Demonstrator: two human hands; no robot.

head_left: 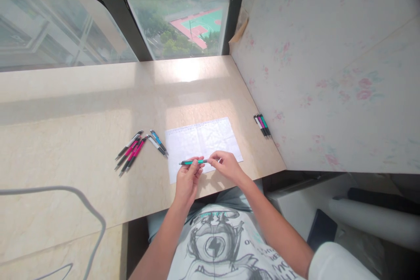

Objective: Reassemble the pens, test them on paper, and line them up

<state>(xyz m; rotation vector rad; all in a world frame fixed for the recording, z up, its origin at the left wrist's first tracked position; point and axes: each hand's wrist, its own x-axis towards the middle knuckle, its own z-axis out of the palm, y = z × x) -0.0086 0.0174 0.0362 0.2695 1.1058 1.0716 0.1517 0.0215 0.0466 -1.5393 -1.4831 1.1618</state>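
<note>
A green and black pen [196, 162] is held level above a white sheet of paper [210, 138]. My left hand [189, 178] pinches its green barrel between thumb and fingers. At the pen's other end, my right hand [227, 165] closes its fingertips on the black part near the tip. The paper has a line of small writing along its top edge and some creases. Left of it lies a loose group of pens: pink ones [134, 154], white ones [156, 145] and a blue one [159, 141].
Several pens [262, 126] lie side by side near the flowered wall [328, 74] on the right. A grey cable [65, 189] curves across the lower left of the pale table [82, 140]. Windows [183, 26] border its far edge.
</note>
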